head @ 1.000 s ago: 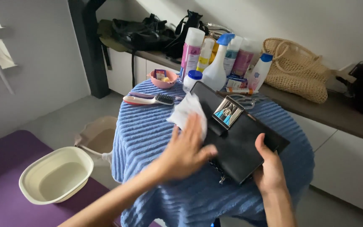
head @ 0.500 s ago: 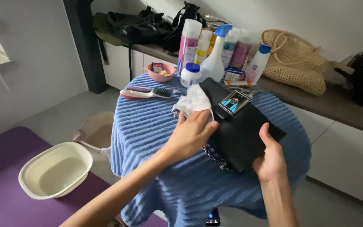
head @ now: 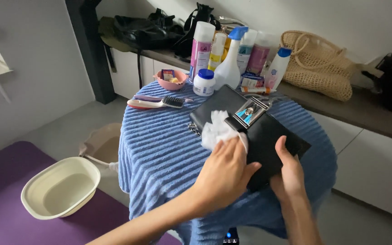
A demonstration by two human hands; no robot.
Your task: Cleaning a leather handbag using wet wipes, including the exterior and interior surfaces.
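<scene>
A flat black case point(head: 268, 136) lies open on a round table covered by a blue ribbed towel point(head: 159, 149). My left hand point(head: 225, 174) presses a crumpled white wipe point(head: 216, 129) against the case's near left part. My right hand point(head: 289, 174) grips the case's near edge, thumb on top. A small clear pack with blue-handled tools point(head: 249, 112) rests on the case's far half.
A hairbrush point(head: 155, 102), a pink bowl point(head: 172, 80), a white jar point(head: 204, 83), a spray bottle point(head: 229, 63) and several other bottles crowd the table's far side. A woven bag point(head: 318, 68) sits on the counter behind. A cream basin point(head: 60, 188) stands on a purple mat.
My left hand has slid the wipe toward me and rightward over the case. The camera has come closer, so the table looks larger. My right hand keeps its hold.
</scene>
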